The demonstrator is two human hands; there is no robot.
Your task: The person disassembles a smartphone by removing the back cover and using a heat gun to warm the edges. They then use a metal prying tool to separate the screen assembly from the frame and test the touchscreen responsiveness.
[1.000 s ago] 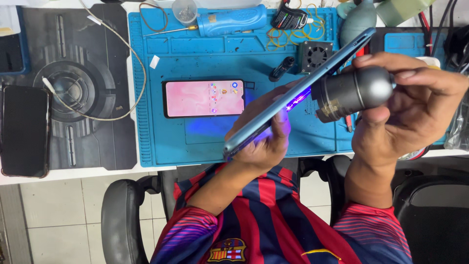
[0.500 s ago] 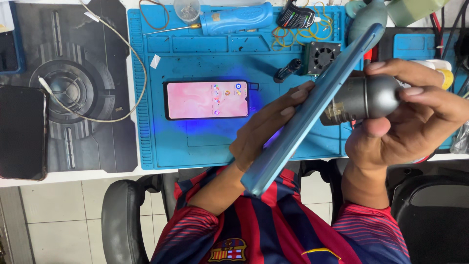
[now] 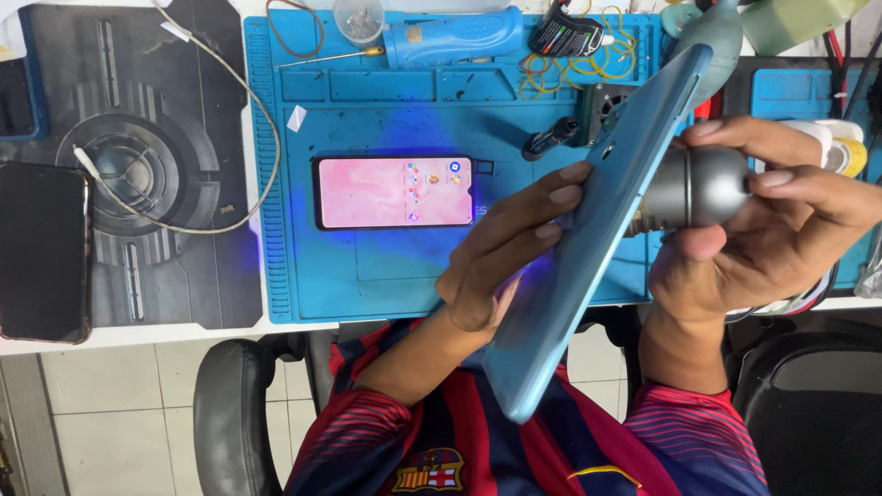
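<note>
My left hand grips a light blue phone by its back and edge, holding it up tilted above the desk's front edge, its back turned my way. My right hand is wrapped around a dark metal cylindrical lamp pressed close against the far side of the phone. Blue-violet light falls on the blue work mat. A second phone lies flat on that mat with its pink screen lit.
A black phone lies at the desk's left edge on a dark mat with a white cable. Along the back stand a blue tool, a small clear cup, yellow wire and a small fan. Chairs stand below.
The blue phone has swung more upright, its back now facing me and its lower end nearer my chest. My left fingers shifted onto its back. The lamp stays against it.
</note>
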